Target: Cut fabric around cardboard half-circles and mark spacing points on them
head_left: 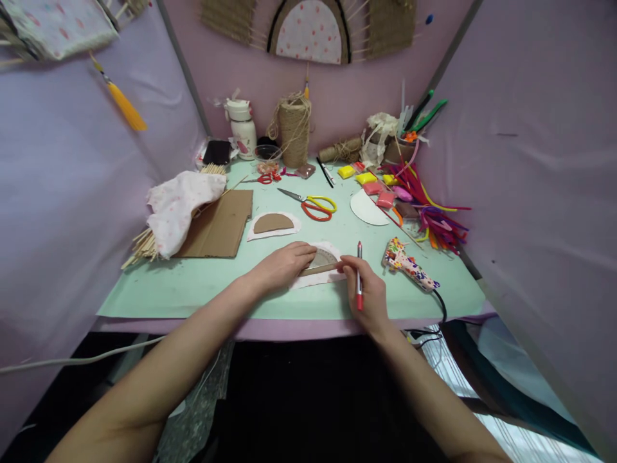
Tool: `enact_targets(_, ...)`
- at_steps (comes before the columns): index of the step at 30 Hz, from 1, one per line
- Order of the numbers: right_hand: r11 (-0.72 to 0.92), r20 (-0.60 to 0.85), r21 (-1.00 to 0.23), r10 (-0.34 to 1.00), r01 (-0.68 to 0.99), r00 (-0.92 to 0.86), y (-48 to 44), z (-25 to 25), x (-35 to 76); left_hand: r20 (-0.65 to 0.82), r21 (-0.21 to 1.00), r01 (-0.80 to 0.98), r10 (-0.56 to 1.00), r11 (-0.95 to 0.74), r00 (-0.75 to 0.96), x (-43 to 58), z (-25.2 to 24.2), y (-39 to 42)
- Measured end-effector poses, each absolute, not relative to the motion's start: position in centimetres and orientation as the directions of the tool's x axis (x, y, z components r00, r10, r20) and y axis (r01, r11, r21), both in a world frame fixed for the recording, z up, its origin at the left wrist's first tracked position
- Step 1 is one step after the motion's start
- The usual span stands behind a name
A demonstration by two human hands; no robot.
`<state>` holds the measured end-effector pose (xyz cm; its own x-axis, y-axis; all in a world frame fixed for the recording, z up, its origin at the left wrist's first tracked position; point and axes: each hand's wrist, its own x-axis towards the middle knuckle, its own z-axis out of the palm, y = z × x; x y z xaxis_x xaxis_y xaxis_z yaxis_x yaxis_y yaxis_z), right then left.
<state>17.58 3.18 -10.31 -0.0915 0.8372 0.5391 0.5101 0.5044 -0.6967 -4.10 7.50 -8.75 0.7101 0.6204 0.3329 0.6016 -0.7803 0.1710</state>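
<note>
Red marker (pixel 358 276) pinched in the right hand (pixel 369 296), tip pointing to 12 o'clock. Meanwhile the left hand (pixel 284 265) lies flat, fingers pressing the half-round fabric piece (pixel 324 258). Glue gun (pixel 409 265) lies at its 3 o'clock.

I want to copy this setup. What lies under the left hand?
The left hand presses a half-round piece lying on white fabric, with a thin strip along its straight edge. The hand covers the piece's left part, so that side is hidden.

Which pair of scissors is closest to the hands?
The bigger scissors with yellow and red handles; the small red scissors lie farther back.
</note>
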Motion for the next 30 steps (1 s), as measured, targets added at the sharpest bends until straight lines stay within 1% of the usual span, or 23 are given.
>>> enact_targets(3,0.506,0.479,-0.652,0.852,0.565,-0.210,4.9,-9.7,18.1,0.352,0.172,0.598,0.616,-0.783,0.705,-4.0,-8.9,7.5)
enact_targets(5,0.505,0.407,-0.663,0.863,0.553,-0.300,6.0,-9.7,18.2,0.373,0.181,0.591,0.611,-0.786,0.698,-3.9,-9.0,7.5)
enact_targets(7,0.491,0.354,-0.691,0.870,0.531,-0.343,6.7,-10.0,18.2,0.399,0.196,0.574,0.600,-0.795,0.694,-3.8,-9.0,7.5)
enact_targets(9,0.466,0.329,-0.715,0.882,0.521,-0.338,7.0,-10.5,18.1,0.414,0.219,0.565,0.600,-0.795,0.684,-3.8,-9.1,7.4)
enact_targets(11,0.448,0.323,-0.727,0.892,0.521,-0.316,7.1,-10.7,18.1,0.420,0.252,0.587,0.633,-0.770,0.650,-4.0,-9.0,7.2)
enact_targets(15,0.438,0.325,-0.717,0.898,0.542,-0.296,7.0,-10.7,18.2,0.393,0.329,0.710,0.774,-0.622,0.496,-4.4,-8.9,6.5)
enact_targets(17,0.435,0.326,-0.708,0.900,0.556,-0.290,7.0,-10.6,18.2,0.371,0.352,0.746,0.816,-0.566,0.444,-4.5,-8.9,6.3)
enact_targets(25,0.439,0.322,-0.703,0.898,0.559,-0.300,7.0,-10.6,18.1,0.337,0.334,0.758,0.822,-0.561,0.459,-4.5,-8.9,6.3)
enact_targets(30,0.468,0.348,-0.681,0.884,0.563,-0.314,7.0,-10.5,18.1,0.353,0.370,0.792,0.862,-0.486,0.364,-4.4,-9.1,5.9)
